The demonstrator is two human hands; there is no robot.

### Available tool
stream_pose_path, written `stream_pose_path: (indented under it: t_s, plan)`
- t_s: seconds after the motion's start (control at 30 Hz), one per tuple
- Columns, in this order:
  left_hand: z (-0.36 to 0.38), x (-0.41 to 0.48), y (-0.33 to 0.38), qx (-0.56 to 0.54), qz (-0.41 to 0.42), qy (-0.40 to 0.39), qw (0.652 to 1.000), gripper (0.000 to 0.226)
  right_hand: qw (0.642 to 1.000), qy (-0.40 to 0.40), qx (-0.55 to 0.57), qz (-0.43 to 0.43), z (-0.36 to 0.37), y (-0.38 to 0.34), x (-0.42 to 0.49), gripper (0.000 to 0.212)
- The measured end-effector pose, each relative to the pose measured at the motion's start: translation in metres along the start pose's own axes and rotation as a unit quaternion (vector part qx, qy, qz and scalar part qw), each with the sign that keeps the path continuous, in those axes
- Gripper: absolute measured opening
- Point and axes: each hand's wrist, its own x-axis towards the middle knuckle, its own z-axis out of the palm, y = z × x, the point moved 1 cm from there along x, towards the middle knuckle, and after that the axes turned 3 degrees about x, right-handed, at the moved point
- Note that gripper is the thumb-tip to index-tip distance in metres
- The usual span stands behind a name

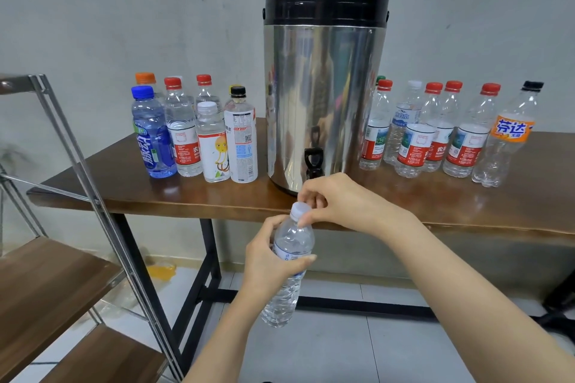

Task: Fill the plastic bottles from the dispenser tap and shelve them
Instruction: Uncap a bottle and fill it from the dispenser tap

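A clear plastic bottle (287,280) with a white cap (300,209) hangs in front of the table edge, filled with water. My left hand (270,261) grips its body around the label. My right hand (329,202) pinches the cap from above. Behind them stands the steel dispenser (323,96) with a black lid, its black tap (313,162) just above my right hand. Capped filled bottles (199,134) stand left of the dispenser. Bottles that look empty (448,134) stand to its right.
The brown table (466,205) has a black metal frame. A metal rack with wooden shelves (46,283) stands at the left, beside the table's end. An orange-labelled bottle (505,140) is at the far right. Tiled floor lies below.
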Motion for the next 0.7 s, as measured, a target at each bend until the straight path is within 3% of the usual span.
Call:
stream_pose_path:
  t_s: [0.1,0.23,0.57,0.7]
  plan:
    - [-0.003,0.000,-0.001,-0.002,-0.001,0.003,1.000,0.068,0.999,-0.025,0.038,-0.028,0.001,0.001,0.003,0.036]
    - [-0.010,0.002,0.000,-0.007,0.005,0.024,1.000,0.068,0.999,-0.019,0.022,-0.031,0.014,-0.006,0.011,0.010]
    - [-0.036,0.008,-0.008,0.001,0.007,0.106,0.994,0.066,0.999,0.037,-0.005,0.001,0.040,-0.035,0.039,0.034]
    - [-0.060,0.024,0.001,-0.018,0.013,0.160,0.987,0.068,0.992,0.128,0.002,-0.020,0.046,-0.045,0.056,0.035]
